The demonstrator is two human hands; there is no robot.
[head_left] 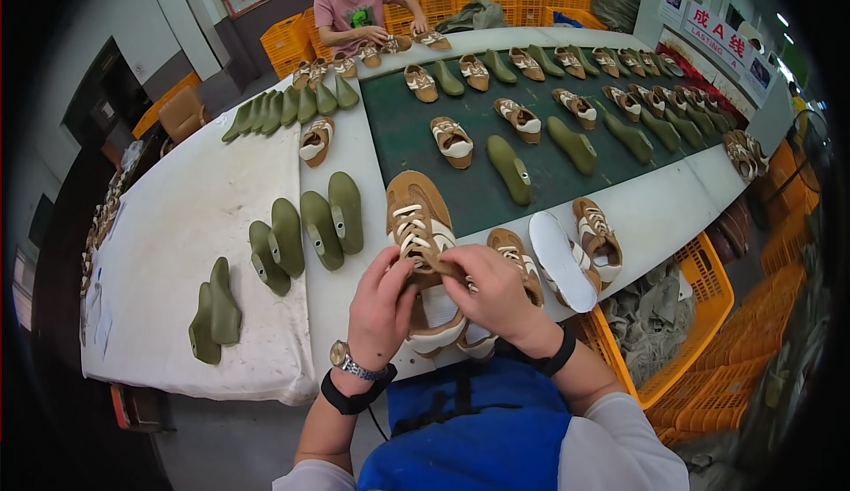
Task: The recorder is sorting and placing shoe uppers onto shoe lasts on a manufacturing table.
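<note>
A brown sneaker (418,203) with cream laces and white side panels stands toe-away at the near table edge, in front of me. My left hand (379,301) is closed at the left of its opening, fingertips pinching by the lower laces. Across from it, my right hand (498,289) grips the tongue and collar between thumb and fingers. The white inside of the heel shows between my hands. Right beside my right hand sits another brown sneaker (511,247), partly covered by it. Past that, a white-soled shoe (563,265) lies tipped against a brown sneaker (599,234).
Green shoe lasts (343,212) stand in pairs on the white cloth-covered table (239,163) at left. A green conveyor belt (403,137) carries sneakers and lasts. An orange crate (708,314) of grey material sits at right. Across the table, a person (354,4) handles shoes.
</note>
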